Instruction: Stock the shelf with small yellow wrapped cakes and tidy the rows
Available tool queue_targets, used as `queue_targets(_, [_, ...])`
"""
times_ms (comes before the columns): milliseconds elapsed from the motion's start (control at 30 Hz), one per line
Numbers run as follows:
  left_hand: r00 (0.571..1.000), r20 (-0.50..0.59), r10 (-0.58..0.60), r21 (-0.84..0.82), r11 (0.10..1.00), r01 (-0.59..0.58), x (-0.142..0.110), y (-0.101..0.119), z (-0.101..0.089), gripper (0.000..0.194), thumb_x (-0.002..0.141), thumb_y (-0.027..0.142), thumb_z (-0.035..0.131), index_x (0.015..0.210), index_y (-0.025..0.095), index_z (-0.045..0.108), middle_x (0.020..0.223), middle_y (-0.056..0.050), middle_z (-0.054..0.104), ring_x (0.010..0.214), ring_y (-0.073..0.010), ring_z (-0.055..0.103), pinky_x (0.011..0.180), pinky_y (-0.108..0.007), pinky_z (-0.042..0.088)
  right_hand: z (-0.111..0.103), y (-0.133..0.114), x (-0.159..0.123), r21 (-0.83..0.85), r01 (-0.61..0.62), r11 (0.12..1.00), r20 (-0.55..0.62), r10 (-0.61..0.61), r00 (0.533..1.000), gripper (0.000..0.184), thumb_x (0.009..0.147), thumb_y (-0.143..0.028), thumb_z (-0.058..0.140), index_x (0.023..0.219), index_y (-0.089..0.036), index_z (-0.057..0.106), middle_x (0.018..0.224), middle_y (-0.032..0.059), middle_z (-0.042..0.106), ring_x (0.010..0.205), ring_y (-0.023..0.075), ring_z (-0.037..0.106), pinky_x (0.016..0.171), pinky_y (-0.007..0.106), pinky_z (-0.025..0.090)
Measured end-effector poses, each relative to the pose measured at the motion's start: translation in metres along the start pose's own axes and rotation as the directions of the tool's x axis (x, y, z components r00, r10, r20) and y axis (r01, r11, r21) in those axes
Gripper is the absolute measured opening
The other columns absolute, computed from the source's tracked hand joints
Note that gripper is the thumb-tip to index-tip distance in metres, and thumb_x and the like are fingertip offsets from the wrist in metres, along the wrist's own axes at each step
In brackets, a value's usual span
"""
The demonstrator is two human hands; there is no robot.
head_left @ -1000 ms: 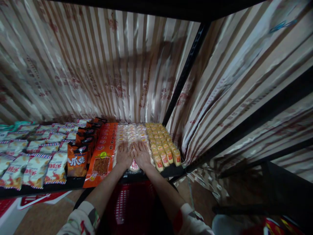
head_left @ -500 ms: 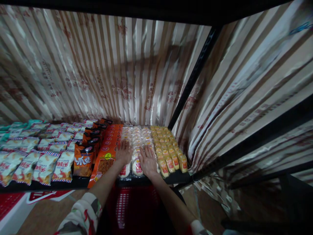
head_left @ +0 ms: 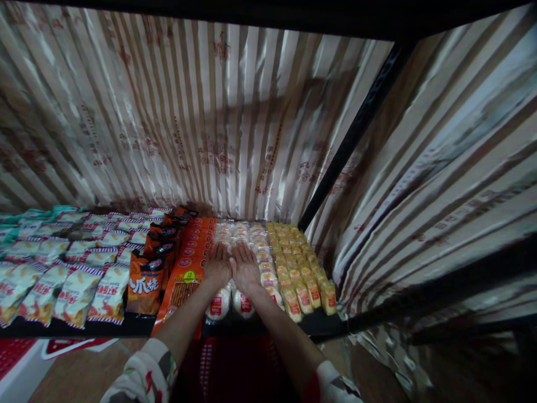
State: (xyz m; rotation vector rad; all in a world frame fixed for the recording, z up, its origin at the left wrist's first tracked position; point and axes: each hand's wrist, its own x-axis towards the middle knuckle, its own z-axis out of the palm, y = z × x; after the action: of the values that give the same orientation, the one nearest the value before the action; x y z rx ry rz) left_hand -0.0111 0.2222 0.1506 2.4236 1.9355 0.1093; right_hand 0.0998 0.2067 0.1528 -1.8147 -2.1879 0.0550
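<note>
My left hand (head_left: 218,267) lies palm down, fingers stretched out, over rows of round white wrapped cakes (head_left: 244,302) with red labels. Right beside it, my right hand (head_left: 245,270) rests flat on the same cakes, the two thumbs close together. To the left of my hands lie orange packs of stick snacks (head_left: 184,294). On the right stand rows of small yellow wrapped cakes (head_left: 302,294). The palms hide part of the white cakes; neither hand grips anything.
Orange and black snack bags (head_left: 145,282) and several white chip bags (head_left: 111,291) fill the left of the black shelf (head_left: 100,329). A red basket (head_left: 235,369) is below the front edge. Striped plastic sheeting (head_left: 188,112) hangs behind; a black post (head_left: 352,143) rises at right.
My hands have come together: the left has moved right and the right slightly left over the white cakes. The view has shifted a little.
</note>
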Motion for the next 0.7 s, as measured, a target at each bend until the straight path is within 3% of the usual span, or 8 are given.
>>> queue_targets(267, [0.999,0.010,0.033,-0.042,0.999,-0.032,-0.002,-0.005,-0.001,0.057,0.087,0.030,0.030,0.141,0.012,0.030,0.146,-0.013,0.032,0.136,-0.0284,0.024,0.110,-0.051,0.017,0.007,-0.009,0.038,0.005,0.029,1.000,0.065,-0.029,0.997,0.055,0.095,-0.037,0.016,0.137,-0.009,0.037,0.144,0.0097,0.036,0.137,0.0179,0.021,0.112,0.035,0.008])
queue_targets(467, [0.998,-0.036,0.055,-0.065,0.996,-0.058,0.013,-0.011,0.003,0.053,0.089,0.030,0.030,0.141,0.021,0.030,0.143,-0.010,0.038,0.135,-0.0268,0.027,0.110,-0.049,0.017,0.008,-0.011,0.067,0.033,0.085,0.996,0.200,-0.090,0.976,0.055,0.095,-0.040,0.013,0.139,-0.014,0.035,0.147,0.0054,0.030,0.138,0.0158,0.017,0.112,0.035,0.010])
queue_targets(700, [0.997,-0.051,0.059,-0.096,0.993,-0.064,0.015,-0.011,0.012,0.051,0.090,0.029,0.031,0.140,0.025,0.032,0.140,-0.009,0.043,0.131,-0.0272,0.033,0.108,-0.049,0.020,0.015,-0.011,0.072,0.031,0.093,0.995,0.235,-0.098,0.967,0.056,0.095,-0.041,0.013,0.138,-0.014,0.036,0.146,0.0071,0.033,0.137,0.0164,0.021,0.112,0.037,0.009])
